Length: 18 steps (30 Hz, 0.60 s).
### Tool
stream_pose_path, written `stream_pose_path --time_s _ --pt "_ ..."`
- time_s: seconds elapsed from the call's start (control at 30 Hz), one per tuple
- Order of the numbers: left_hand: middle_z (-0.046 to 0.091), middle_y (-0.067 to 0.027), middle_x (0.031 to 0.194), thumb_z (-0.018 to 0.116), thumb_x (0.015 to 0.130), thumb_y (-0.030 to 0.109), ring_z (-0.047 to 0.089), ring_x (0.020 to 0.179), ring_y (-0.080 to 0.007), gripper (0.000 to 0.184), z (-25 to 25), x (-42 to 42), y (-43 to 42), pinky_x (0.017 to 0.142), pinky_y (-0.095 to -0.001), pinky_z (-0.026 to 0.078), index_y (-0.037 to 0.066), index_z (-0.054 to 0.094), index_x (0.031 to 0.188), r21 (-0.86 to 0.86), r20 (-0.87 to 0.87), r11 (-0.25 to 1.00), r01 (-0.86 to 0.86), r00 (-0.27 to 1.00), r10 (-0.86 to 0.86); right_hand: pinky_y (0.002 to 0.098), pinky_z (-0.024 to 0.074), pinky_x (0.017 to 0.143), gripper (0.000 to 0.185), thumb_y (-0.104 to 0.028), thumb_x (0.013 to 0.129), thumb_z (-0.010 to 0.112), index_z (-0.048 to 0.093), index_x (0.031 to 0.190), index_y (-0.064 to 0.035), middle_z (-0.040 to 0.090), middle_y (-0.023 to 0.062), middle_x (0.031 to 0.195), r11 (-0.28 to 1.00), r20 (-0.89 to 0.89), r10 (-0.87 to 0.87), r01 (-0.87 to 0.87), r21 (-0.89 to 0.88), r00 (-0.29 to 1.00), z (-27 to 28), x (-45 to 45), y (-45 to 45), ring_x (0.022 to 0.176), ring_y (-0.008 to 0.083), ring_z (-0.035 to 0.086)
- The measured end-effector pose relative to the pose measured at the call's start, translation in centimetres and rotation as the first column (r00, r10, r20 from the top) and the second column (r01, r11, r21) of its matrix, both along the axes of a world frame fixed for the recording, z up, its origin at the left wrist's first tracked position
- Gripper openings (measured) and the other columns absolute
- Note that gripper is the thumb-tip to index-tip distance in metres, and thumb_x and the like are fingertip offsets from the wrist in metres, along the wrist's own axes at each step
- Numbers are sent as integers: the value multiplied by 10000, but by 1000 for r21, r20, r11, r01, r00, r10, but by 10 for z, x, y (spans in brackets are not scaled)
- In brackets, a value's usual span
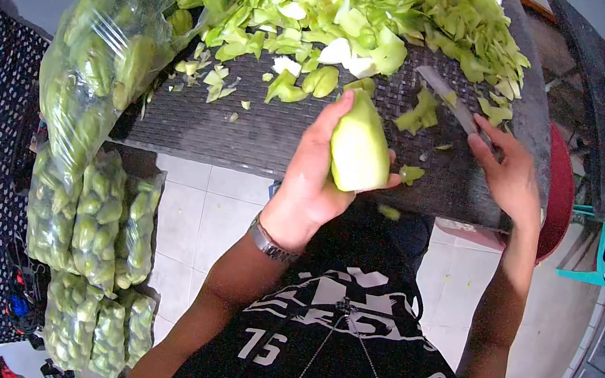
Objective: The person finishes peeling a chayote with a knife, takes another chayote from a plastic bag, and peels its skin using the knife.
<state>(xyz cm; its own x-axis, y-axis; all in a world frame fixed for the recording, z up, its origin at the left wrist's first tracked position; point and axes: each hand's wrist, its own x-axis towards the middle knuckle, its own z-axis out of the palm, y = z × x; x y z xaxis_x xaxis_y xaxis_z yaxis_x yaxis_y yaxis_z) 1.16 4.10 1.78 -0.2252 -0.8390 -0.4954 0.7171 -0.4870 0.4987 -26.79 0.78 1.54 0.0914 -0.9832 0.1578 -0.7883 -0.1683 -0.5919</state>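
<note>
My left hand [314, 171] is wrapped round a peeled chayote [360, 146], pale green and smooth, held up over the near edge of the table. In my right hand [513, 176] is a knife [448, 100], its blade pointing up and left above the dark table. The handle is mostly hidden by my fingers. Blade and chayote are apart. Beyond both hands lies a big heap of green peels [430, 17], with some whitish pieces among them. A few loose peels [419, 112] lie between the chayote and the knife.
A large clear bag of chayotes [115, 34] leans over the left of the dark woven tabletop [249, 127]. More filled bags [99, 218] stand on the tiled floor [186, 205] below. A red stool-like round object [559, 194] and a turquoise stand [602, 258] are at right.
</note>
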Motion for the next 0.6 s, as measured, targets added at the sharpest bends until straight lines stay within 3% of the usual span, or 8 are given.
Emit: stream_pose_path --time_s 0.07,0.2,0.3,0.33,0.43,0.53,0.6 --pt "671 -92 1004 632 938 537 679 811 -337 514 7 2 -2 788 -550 566 110 615 1223 -6 35 998 -62 997 62 411 513 917 502 -291 895 766 654 1320 -51 696 232 1061 999 -11 -17 17 -46 1000 -11 -2 -9 996 381 673" --pt "668 -142 1079 653 911 439 699 838 -335 563 -2 12 -1 702 -518 614 73 543 1324 -184 104 983 -15 994 34 454 507 947 650 -179 822 809 561 1410 -53 665 256 1142 972 -104 90 -110 -205 990 -1 16 0 1091 431 638" --pt "658 -154 1029 671 913 346 704 797 -289 522 2 14 6 658 -443 624 5 510 1273 -316 113 928 199 979 -172 464 508 949 765 -93 787 798 482 1484 -83 641 256 1186 972 -93 139 -154 -179 986 -3 24 9 1091 439 628" --pt "660 -184 1060 681 881 290 707 778 -291 633 -4 11 7 633 -416 621 7 450 1397 -374 88 885 277 961 -263 466 509 949 780 -77 783 787 468 1495 -88 635 256 1194 976 -87 149 -161 -146 985 -1 29 12 1085 440 628" --pt "649 -172 1145 690 812 213 677 924 -219 901 -2 -1 9 787 -314 566 93 277 1603 -436 127 739 514 848 -515 446 487 989 800 -20 765 767 465 1502 -92 622 262 1245 983 -60 169 -173 -67 984 15 42 24 1154 445 606" --pt "628 -162 1201 689 809 213 651 973 -194 933 -2 -5 10 838 -295 536 102 244 1622 -439 204 740 510 859 -471 432 476 1011 816 29 747 754 469 1502 -90 619 267 1268 989 -22 143 -143 -32 990 29 46 40 1193 451 594" --pt "624 -174 1213 686 836 220 679 935 -254 918 -4 6 10 793 -361 588 129 230 1627 -395 251 842 368 925 -286 428 476 1014 823 48 741 746 468 1504 -87 621 267 1270 993 -1 113 -113 -46 994 32 43 49 1196 449 595"
